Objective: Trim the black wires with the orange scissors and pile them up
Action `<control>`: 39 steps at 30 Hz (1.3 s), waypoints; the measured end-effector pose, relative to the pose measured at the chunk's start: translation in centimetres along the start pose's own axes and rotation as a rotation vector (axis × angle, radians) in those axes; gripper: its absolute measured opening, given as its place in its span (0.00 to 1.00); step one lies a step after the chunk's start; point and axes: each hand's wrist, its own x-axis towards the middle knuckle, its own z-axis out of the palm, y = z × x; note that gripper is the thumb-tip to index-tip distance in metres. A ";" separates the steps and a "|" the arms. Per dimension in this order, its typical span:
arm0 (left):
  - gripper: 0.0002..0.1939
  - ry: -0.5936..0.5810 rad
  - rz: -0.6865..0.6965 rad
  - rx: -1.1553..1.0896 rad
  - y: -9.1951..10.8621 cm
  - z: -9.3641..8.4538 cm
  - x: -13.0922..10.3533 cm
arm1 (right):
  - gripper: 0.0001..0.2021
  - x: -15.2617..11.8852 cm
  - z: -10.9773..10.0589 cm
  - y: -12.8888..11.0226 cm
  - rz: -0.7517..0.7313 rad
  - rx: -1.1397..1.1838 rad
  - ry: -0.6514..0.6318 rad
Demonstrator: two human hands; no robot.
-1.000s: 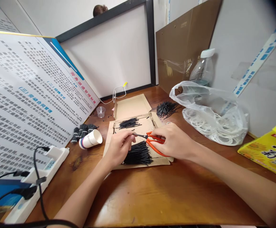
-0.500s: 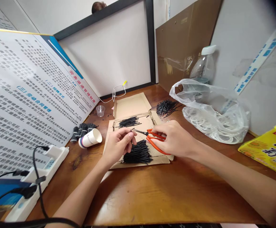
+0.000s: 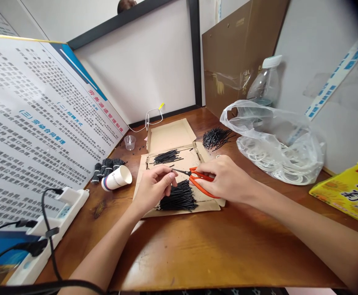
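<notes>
My right hand [image 3: 226,177] is closed round the red handles of a pair of scissors [image 3: 201,183], whose dark blades point left at my other fingertips. Thumb and forefinger of my left hand [image 3: 156,184] pinch a thin black piece [image 3: 172,166] near the blade tips. Beneath my hands lies an opened cardboard box [image 3: 209,207]. It bears a large pile of short black strips [image 3: 179,197] at the front and a smaller pile [image 3: 167,157] farther back. Another black heap [image 3: 216,138] sits on the wooden table beside the box's right edge.
Left of the box are a tipped paper cup [image 3: 117,178], black bundles [image 3: 106,169], a small clear cup [image 3: 130,142] and a power strip [image 3: 51,233]. A plastic bag of white rings [image 3: 280,159], a bottle [image 3: 265,84] and a yellow packet [image 3: 347,192] stand at the right.
The view has shifted very slightly. Both hands keep almost the same place, and the fingers of my left hand look a little more curled in.
</notes>
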 end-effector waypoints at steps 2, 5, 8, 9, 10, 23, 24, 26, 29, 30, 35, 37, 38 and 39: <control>0.12 -0.002 0.019 0.016 -0.2 0.0 0.0 | 0.18 0.0 0.0 0.1 -0.003 -0.013 0.008; 0.12 -0.004 0.039 0.035 -0.3 0.1 0.0 | 0.17 -0.1 -0.1 0.0 0.018 -0.004 0.013; 0.12 -0.001 0.055 0.078 -0.2 0.0 0.0 | 0.17 -0.1 -0.1 -0.1 0.024 0.008 -0.010; 0.12 0.001 0.069 0.105 -0.1 -0.1 0.1 | 0.17 -0.1 -0.2 -0.1 0.022 0.001 -0.013; 0.11 0.008 0.094 0.144 -0.1 -0.3 0.1 | 0.18 0.0 -0.2 -0.1 0.021 -0.009 -0.011; 0.11 -0.001 0.267 0.888 -5.0 -3.3 3.5 | 0.17 0.0 -0.2 0.3 0.048 -0.028 0.069; 0.10 -0.008 0.276 0.891 -5.2 -3.3 3.7 | 0.17 0.0 -0.2 0.3 0.050 -0.029 0.068; 0.08 -0.033 0.298 0.896 -5.4 -3.3 3.7 | 0.17 0.0 -0.1 0.4 0.055 -0.031 0.065; 0.10 -0.077 0.331 0.906 -5.2 -3.5 3.5 | 0.17 0.0 -0.1 0.4 0.060 -0.041 0.061; 0.11 -0.084 0.339 0.913 -5.1 -3.5 3.4 | 0.17 0.0 -0.1 0.5 0.061 -0.045 0.058; 0.09 -0.041 0.336 0.958 -5.6 -2.9 4.1 | 0.17 -0.2 0.2 0.6 0.088 -0.047 0.015; 0.07 0.005 0.321 0.979 -5.9 -2.7 4.5 | 0.17 -0.2 0.3 0.7 0.103 -0.048 0.004; 0.06 0.024 0.314 0.988 -6.0 -2.7 4.5 | 0.16 -0.3 0.4 0.8 0.107 -0.050 0.000; 0.06 0.035 0.309 0.994 -6.1 -2.7 4.5 | 0.16 -0.3 0.4 0.8 0.110 -0.051 -0.001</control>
